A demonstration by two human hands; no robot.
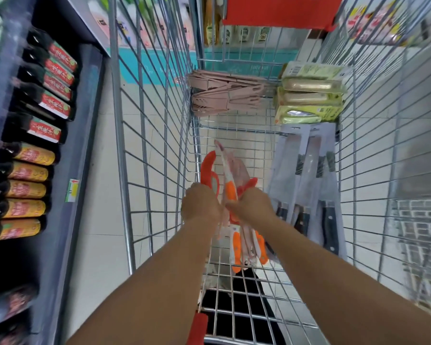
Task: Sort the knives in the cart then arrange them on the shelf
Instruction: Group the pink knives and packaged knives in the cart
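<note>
Two hands hold knives over a wire cart.

Seen from the head camera, both arms reach down into the metal cart (144, 135). The left hand (200, 205) has its fingers curled around a red-handled tool (208, 168), though blur hides just how. The right hand (250, 204) grips a packed knife with an orange handle (230, 189), blade pointing away. More orange knives (246, 247) lie under the wrists on the cart floor. Black-handled knives on grey cards (311, 180) lean on the right side. Pink knives (222, 95) are stacked at the far end, beside green packs (311, 95). Dark bottles (45, 95) fill the shelf (85, 120) at left.
</note>
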